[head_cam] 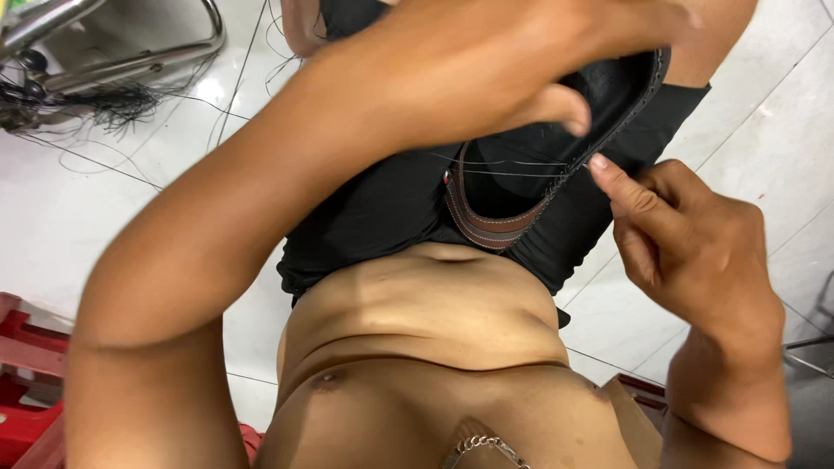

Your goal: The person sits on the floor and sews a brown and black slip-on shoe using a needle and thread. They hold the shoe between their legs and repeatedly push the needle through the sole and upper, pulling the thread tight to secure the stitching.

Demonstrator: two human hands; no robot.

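In the head view, our left hand (521,69) reaches across from the left and clamps a black shoe piece (608,87) with a brown stitched band (486,227) along its edge. The thumb presses inside the piece, while the rest of the fingers are hidden behind it. The piece is held above our lap, in front of the black shorts (382,208). Our right hand (686,243) sits just beside its right edge, curled, with forefinger and thumb pinched together at the rim. Fine threads (512,174) run across the opening toward that pinch, though we cannot tell whether the fingertips actually hold a thread or a needle. Beneath us lies a white tiled floor (764,113), with a metal chair frame (130,52) and a tangle of loose dark threads (113,104) at the upper left, well apart from the hands. A red plastic stool (26,365) shows at the lower left.

We judge that the work in hand is hand stitching along the rim, with a stitch being drawn through. The next move calls for a steady pull from the right hand while the left keeps the piece from twisting, so the thread tightens evenly without snagging
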